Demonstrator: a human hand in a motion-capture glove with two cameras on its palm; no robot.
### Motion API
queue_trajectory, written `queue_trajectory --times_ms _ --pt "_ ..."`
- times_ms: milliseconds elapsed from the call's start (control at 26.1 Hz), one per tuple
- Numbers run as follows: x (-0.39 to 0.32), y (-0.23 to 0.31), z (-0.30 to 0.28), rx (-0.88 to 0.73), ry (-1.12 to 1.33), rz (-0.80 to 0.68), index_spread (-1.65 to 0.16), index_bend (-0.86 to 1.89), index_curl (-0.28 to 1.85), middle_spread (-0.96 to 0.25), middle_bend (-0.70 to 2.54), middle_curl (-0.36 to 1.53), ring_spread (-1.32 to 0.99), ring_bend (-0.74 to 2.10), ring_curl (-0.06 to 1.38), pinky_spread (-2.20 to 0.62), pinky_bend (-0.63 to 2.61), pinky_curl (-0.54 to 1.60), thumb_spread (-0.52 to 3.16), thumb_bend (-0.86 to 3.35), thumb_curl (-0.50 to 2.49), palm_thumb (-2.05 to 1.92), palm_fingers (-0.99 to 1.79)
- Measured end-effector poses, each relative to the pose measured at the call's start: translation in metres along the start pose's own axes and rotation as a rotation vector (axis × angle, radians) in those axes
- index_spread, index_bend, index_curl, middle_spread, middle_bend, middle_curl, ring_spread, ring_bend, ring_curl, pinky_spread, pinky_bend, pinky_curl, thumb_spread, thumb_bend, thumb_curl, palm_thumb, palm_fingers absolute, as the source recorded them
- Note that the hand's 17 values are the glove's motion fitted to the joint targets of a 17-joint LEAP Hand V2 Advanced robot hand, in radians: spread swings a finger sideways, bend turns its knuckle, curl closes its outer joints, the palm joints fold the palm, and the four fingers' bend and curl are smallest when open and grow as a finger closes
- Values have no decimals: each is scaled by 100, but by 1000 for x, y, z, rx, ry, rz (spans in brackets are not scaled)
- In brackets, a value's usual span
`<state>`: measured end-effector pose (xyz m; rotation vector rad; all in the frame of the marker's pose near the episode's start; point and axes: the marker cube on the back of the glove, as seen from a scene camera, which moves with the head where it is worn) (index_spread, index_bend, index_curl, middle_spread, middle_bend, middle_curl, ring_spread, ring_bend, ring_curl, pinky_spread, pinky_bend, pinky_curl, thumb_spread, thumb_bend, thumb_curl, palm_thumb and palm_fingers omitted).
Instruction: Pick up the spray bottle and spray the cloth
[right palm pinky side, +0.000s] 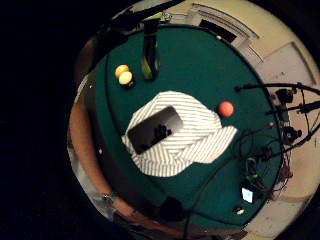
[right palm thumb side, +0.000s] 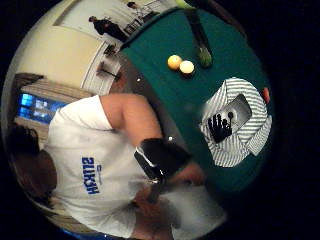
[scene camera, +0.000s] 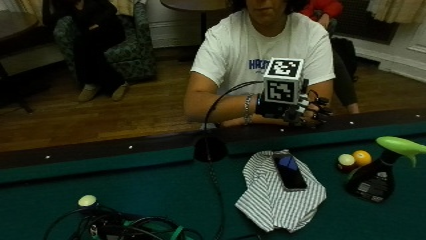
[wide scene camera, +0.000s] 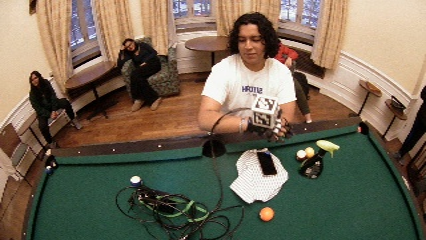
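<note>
Striped cloth (scene camera: 279, 197) on green felt, below and just forward of the gloved right hand (scene camera: 303, 107), phone (scene camera: 290, 171) lying on top of it. Hand raised above the table rail, fingers loosely curled, grasping nothing. Spray bottle (scene camera: 379, 172) well off to one side beside two balls (scene camera: 353, 159), untouched; reach probably comes next.

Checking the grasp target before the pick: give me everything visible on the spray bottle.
The bottle is dark, glossy plastic by its look, with a lime-green trigger head and a label on its front. It stands upright on the green felt, close beside the two balls and apart from the striped cloth. Whether it touches the balls cannot be told. Nothing holds it; the gloved right hand hovers above the rail, away from it.
</note>
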<state>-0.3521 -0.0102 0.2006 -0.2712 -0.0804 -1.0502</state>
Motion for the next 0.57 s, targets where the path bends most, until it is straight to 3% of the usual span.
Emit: queue_trajectory --times_ms 574 --pt "5 15 -26 -64 62 -48 -43 13 28 -14 19 35 -16 33 31 17 37 36 94 -3 38 33 34"
